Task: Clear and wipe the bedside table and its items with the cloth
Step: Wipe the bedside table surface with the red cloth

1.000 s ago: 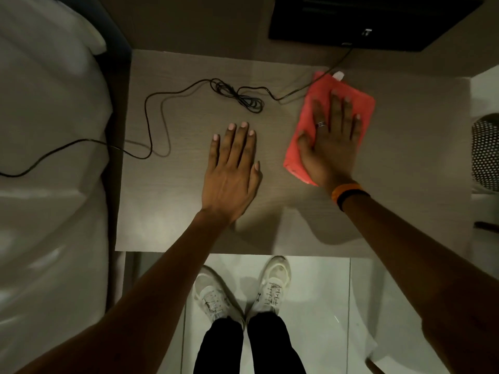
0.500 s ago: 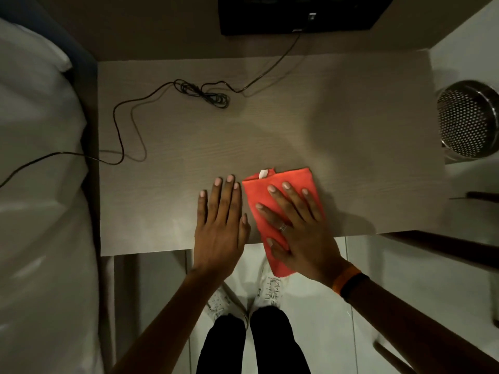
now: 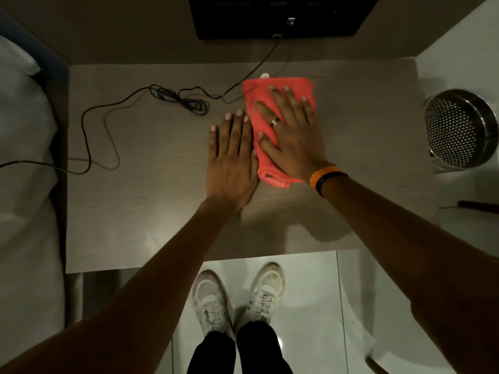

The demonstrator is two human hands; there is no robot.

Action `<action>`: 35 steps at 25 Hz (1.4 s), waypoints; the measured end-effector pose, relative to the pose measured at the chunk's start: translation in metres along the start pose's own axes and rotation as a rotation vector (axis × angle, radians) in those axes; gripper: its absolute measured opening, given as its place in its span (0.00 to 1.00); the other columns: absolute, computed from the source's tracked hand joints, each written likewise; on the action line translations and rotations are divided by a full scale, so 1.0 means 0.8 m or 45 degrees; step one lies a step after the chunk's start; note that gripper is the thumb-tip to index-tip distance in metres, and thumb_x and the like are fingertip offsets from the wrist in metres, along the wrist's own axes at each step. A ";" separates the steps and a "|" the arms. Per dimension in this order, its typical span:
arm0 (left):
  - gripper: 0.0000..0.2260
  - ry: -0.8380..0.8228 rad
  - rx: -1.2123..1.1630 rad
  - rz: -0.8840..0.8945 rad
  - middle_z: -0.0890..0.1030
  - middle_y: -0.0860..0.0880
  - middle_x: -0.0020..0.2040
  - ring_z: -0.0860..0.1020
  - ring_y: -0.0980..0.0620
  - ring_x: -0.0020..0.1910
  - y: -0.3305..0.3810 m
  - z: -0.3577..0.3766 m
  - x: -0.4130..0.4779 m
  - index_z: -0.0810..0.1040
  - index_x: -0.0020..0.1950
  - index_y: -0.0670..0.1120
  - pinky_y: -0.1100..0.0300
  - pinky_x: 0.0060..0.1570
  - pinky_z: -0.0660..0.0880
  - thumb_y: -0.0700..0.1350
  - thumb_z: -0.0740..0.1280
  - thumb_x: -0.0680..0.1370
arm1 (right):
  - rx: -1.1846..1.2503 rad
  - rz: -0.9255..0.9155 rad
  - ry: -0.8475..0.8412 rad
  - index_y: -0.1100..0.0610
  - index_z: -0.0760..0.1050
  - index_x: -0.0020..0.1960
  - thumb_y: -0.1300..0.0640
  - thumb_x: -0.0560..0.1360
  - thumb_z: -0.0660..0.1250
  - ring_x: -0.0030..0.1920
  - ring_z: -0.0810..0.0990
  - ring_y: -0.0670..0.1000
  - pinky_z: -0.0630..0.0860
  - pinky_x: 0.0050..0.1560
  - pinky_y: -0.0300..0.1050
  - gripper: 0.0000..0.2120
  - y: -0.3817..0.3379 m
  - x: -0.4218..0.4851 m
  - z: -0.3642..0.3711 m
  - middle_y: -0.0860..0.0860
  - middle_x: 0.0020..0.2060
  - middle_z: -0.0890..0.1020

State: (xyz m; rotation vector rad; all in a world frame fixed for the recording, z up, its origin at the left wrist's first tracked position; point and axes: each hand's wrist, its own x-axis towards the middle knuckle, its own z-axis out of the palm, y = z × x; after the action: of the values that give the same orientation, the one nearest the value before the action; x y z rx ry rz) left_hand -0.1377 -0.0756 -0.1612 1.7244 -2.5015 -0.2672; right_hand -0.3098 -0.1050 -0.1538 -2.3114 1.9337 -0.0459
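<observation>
The table (image 3: 364, 157) looks cleared except for a black cable (image 3: 178, 99). The right hand (image 3: 293, 133) presses flat on the red cloth (image 3: 253, 93) mid-table; the left hand (image 3: 231, 160) rests flat, empty, beside it. Wiping seems underway.

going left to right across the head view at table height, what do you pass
bed → black cable → left hand → red cloth under the flat right hand → bare tabletop → perforated metal bin

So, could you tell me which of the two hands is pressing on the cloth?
The right hand, the one with the ring and wristband, lies flat on the red cloth; the left hand rests on bare table.
</observation>
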 end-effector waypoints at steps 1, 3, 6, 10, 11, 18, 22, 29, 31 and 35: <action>0.27 0.008 -0.005 0.013 0.54 0.40 0.83 0.51 0.41 0.82 0.001 0.000 0.012 0.53 0.82 0.39 0.40 0.80 0.49 0.52 0.48 0.86 | 0.006 -0.005 0.017 0.48 0.56 0.81 0.39 0.80 0.51 0.82 0.50 0.58 0.48 0.80 0.64 0.31 0.008 0.009 0.000 0.54 0.82 0.54; 0.27 0.017 -0.029 0.058 0.56 0.41 0.82 0.52 0.41 0.82 0.007 0.000 0.035 0.54 0.82 0.39 0.41 0.80 0.50 0.51 0.47 0.86 | 0.017 0.001 0.037 0.47 0.55 0.81 0.39 0.80 0.51 0.82 0.50 0.58 0.48 0.80 0.63 0.31 0.028 0.020 -0.003 0.53 0.82 0.55; 0.28 0.017 -0.058 0.138 0.55 0.41 0.83 0.52 0.41 0.82 0.030 0.000 0.067 0.53 0.82 0.39 0.41 0.80 0.50 0.52 0.44 0.85 | 0.029 0.043 0.046 0.48 0.55 0.81 0.40 0.80 0.51 0.82 0.50 0.58 0.47 0.80 0.62 0.31 0.067 0.026 -0.009 0.54 0.82 0.55; 0.30 -0.058 -0.088 0.271 0.53 0.41 0.83 0.49 0.42 0.83 0.089 0.009 0.108 0.50 0.82 0.39 0.43 0.81 0.47 0.53 0.40 0.84 | -0.024 0.148 0.027 0.48 0.55 0.81 0.40 0.80 0.50 0.82 0.50 0.58 0.47 0.80 0.62 0.31 0.141 0.015 -0.016 0.54 0.82 0.54; 0.30 -0.064 -0.079 0.291 0.53 0.41 0.83 0.50 0.42 0.83 0.101 0.012 0.116 0.51 0.82 0.39 0.43 0.81 0.48 0.53 0.40 0.84 | -0.030 0.161 0.023 0.48 0.54 0.81 0.40 0.80 0.49 0.82 0.49 0.58 0.47 0.80 0.62 0.31 0.156 0.011 -0.017 0.54 0.82 0.54; 0.28 -0.043 -0.077 0.460 0.56 0.42 0.83 0.53 0.44 0.82 0.161 0.028 0.149 0.54 0.82 0.41 0.43 0.80 0.50 0.54 0.45 0.85 | -0.003 0.502 0.051 0.47 0.49 0.82 0.36 0.81 0.47 0.82 0.47 0.58 0.44 0.81 0.61 0.32 0.231 -0.032 -0.033 0.57 0.82 0.51; 0.27 0.017 -0.203 0.413 0.60 0.40 0.81 0.56 0.43 0.82 0.155 0.025 0.148 0.58 0.81 0.38 0.45 0.81 0.51 0.51 0.48 0.85 | 0.093 0.753 0.085 0.49 0.50 0.82 0.35 0.80 0.49 0.82 0.46 0.60 0.43 0.80 0.63 0.35 0.225 -0.033 -0.033 0.57 0.82 0.50; 0.27 0.027 -0.288 0.353 0.60 0.40 0.81 0.56 0.44 0.82 0.124 0.015 0.099 0.58 0.80 0.38 0.47 0.81 0.51 0.50 0.46 0.85 | 0.039 0.730 0.142 0.47 0.53 0.82 0.34 0.78 0.50 0.82 0.48 0.62 0.46 0.80 0.65 0.35 0.159 -0.061 -0.013 0.57 0.82 0.52; 0.27 0.014 -0.321 0.339 0.60 0.40 0.81 0.55 0.43 0.82 0.117 0.011 0.078 0.58 0.81 0.38 0.47 0.81 0.50 0.51 0.45 0.85 | 0.031 0.633 0.147 0.47 0.54 0.81 0.35 0.78 0.53 0.81 0.49 0.62 0.48 0.79 0.65 0.35 0.138 -0.077 -0.010 0.58 0.81 0.54; 0.27 0.009 -0.339 0.316 0.59 0.40 0.81 0.55 0.43 0.82 0.108 0.009 0.022 0.57 0.81 0.38 0.46 0.81 0.50 0.50 0.47 0.85 | 0.017 0.449 0.119 0.47 0.55 0.81 0.33 0.80 0.49 0.82 0.49 0.61 0.50 0.79 0.65 0.34 0.076 -0.134 -0.003 0.57 0.82 0.53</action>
State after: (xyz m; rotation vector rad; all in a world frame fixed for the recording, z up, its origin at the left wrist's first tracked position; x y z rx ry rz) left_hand -0.2249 -0.0615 -0.1515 1.3009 -2.5047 -0.5424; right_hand -0.3887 -0.0105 -0.1520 -1.9578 2.3486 -0.1333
